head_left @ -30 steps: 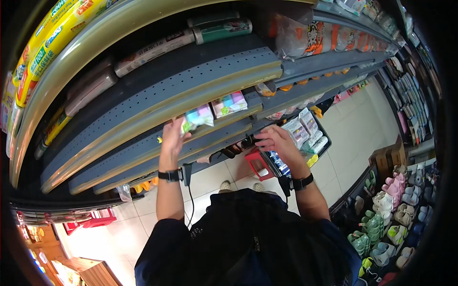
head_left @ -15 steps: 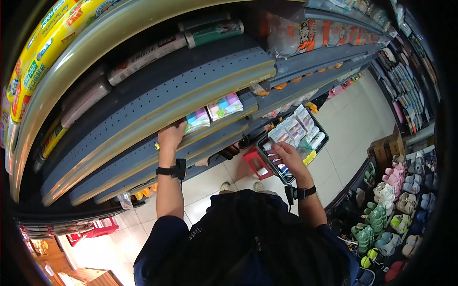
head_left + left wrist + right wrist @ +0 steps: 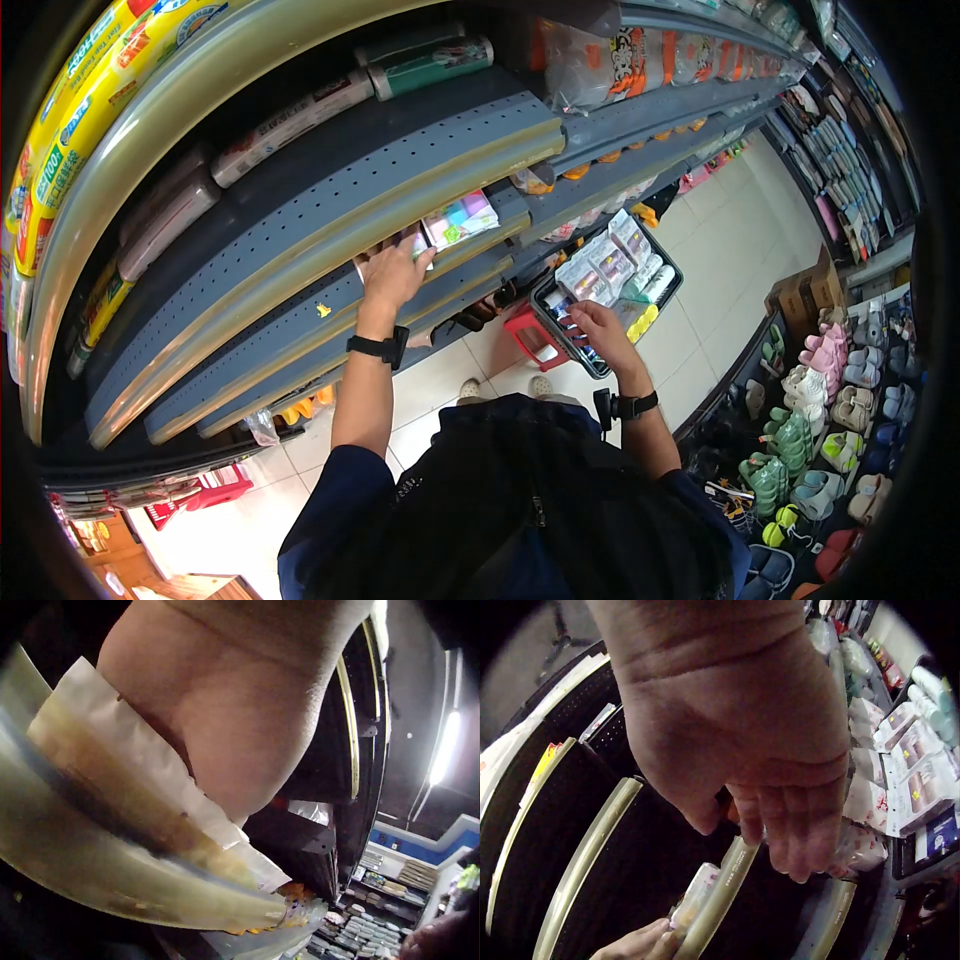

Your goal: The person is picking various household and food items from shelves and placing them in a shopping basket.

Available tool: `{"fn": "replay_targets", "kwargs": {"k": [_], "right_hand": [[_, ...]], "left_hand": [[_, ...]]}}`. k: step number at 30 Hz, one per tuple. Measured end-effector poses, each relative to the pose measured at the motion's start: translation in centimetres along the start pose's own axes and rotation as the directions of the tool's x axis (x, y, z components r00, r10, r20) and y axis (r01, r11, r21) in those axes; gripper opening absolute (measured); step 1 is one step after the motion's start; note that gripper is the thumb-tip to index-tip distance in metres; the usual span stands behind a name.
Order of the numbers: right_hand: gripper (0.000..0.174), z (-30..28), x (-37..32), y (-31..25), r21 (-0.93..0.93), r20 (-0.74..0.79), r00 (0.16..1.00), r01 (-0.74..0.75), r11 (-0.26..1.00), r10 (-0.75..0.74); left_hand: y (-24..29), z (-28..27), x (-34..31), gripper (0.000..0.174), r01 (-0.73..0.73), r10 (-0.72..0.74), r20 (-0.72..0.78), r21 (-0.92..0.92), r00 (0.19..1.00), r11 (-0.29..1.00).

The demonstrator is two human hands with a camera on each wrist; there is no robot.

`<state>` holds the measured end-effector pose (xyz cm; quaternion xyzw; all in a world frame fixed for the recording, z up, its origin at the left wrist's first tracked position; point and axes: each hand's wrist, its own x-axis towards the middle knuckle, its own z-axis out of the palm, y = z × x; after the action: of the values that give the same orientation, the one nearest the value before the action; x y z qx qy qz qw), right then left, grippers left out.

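Note:
My left hand (image 3: 395, 278) lies over a soft white-and-coloured pack (image 3: 150, 750) on a low shelf, fingers reaching back across it and covering most of it. Right beside it stands a second pack (image 3: 462, 218), with pink, purple and blue patches. In the right wrist view, the left fingers (image 3: 652, 934) are right at a pack by the shelf's front lip. My right hand (image 3: 605, 335) hangs over the near side of a dark shopping basket (image 3: 680, 275), fingers loosely bent and holding nothing. White packs (image 3: 610, 262) and pale rolls (image 3: 655, 284) fill the basket.
Perforated grey shelves (image 3: 330, 190) with raised front lips curve close above the left hand. A red basket (image 3: 530, 335) stands beside the dark one. Racks of clogs (image 3: 790, 440) and a cardboard box (image 3: 805, 285) are on the right, across the tiled floor (image 3: 745, 240).
My left hand set a pack down on the shelf beside the other, then moved right and over it. The right hand drew back and down over the basket.

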<state>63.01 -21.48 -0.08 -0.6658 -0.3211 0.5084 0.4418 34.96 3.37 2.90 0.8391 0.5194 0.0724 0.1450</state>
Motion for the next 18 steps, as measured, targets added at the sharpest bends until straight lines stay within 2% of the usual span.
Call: {"fn": "replay_targets", "kwargs": {"k": [1, 2, 4, 5, 7, 8, 10, 11, 15, 17, 18], "right_hand": [[0.029, -0.1, -0.1, 0.1, -0.01, -0.002, 1.0, -0.004, 1.0, 0.004], [0.028, -0.2, -0.1, 0.2, -0.021, -0.005, 1.0, -0.007, 1.0, 0.007], [0.028, -0.3, -0.2, 0.7, -0.015, -0.006, 1.0, -0.006, 1.0, 0.006], [0.028, -0.3, -0.2, 1.0, -0.01, -0.005, 1.0, -0.005, 1.0, 0.005], [0.028, -0.6, -0.2, 1.4, -0.015, -0.004, 1.0, -0.007, 1.0, 0.007], [0.028, -0.7, -0.3, 1.6, -0.02, -0.001, 1.0, -0.009, 1.0, 0.009], [0.028, -0.9, -0.4, 1.8, -0.031, -0.006, 1.0, -0.008, 0.999, 0.008], [0.028, -1.0, -0.6, 1.9, -0.042, -0.008, 1.0, -0.004, 0.999, 0.004], [0.028, -1.0, -1.1, 2.4, -0.023, -0.032, 0.999, -0.009, 1.0, 0.008], [0.029, -1.0, -1.4, 2.5, -0.035, -0.053, 0.998, -0.028, 0.999, 0.026], [0.029, -1.2, -1.4, 2.7, -0.032, -0.059, 0.998, -0.03, 0.999, 0.028]], "left_hand": [[0.3, -0.3, -0.2, 0.061, 0.012, -0.012, -0.012, 0.079, 1.0, 0.997], [0.4, 0.1, 0.0, 0.061, 0.01, -0.009, -0.01, 0.079, 1.0, 0.997], [0.7, 0.5, 0.7, 0.062, -0.048, 0.033, -0.143, -0.1, 0.989, 0.994], [1.1, 0.3, 1.0, 0.062, -0.05, 0.036, -0.142, -0.1, 0.989, 0.994], [2.3, 0.1, 1.8, 0.065, -0.277, 0.249, -0.222, -0.102, 0.943, 0.956], [2.9, 0.0, 2.3, 0.065, -0.279, 0.252, -0.219, -0.104, 0.943, 0.955], [4.3, 0.0, 3.5, 0.067, -0.215, 0.227, 0.033, -0.212, 0.973, 0.953], [5.4, 0.0, 3.9, 0.069, -0.274, 0.281, 0.032, -0.149, 0.959, 0.95], [6.2, 2.1, 4.8, 0.062, -0.287, 0.298, 0.093, -0.114, 0.95, 0.951], [6.4, 3.2, 4.9, 0.054, -0.279, 0.279, -0.009, 0.004, 0.96, 0.96], [6.4, 3.7, 5.0, 0.054, -0.285, 0.285, -0.006, 0.004, 0.959, 0.959]]}}
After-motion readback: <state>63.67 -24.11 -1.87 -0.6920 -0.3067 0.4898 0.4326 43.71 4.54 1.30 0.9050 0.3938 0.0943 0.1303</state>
